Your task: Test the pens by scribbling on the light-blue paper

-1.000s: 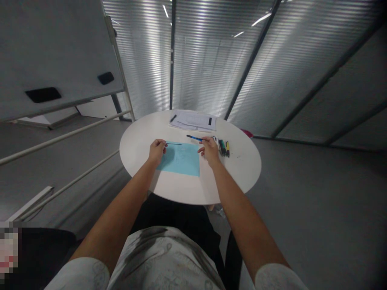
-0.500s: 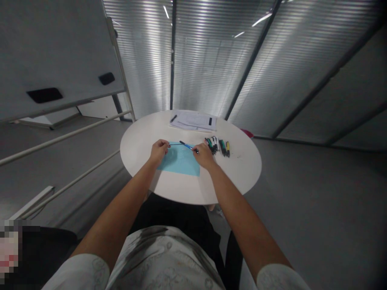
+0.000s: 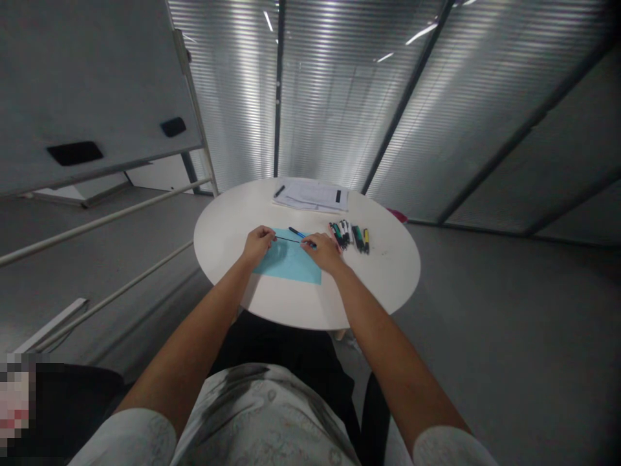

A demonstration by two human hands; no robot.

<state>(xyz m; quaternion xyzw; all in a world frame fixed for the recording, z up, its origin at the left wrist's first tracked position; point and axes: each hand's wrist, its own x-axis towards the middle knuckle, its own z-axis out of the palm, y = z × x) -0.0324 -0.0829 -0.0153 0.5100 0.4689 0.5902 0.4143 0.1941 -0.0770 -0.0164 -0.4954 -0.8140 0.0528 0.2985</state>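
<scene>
A light blue sheet of paper lies on the round white table in front of me. My left hand is closed, pinching one end of a thin dark rod that lies across the sheet's far edge. My right hand is closed on a blue pen, its fingers touching the rod's other end over the sheet.
A row of several markers lies right of my right hand. A stack of white papers with a black pen beside it sits at the table's far edge. A whiteboard on a stand is at the left, ribbed glass walls behind.
My right hand has carried the blue pen leftward from beside the markers onto the blue sheet, meeting the end of the rod. My left hand stays almost in place.
</scene>
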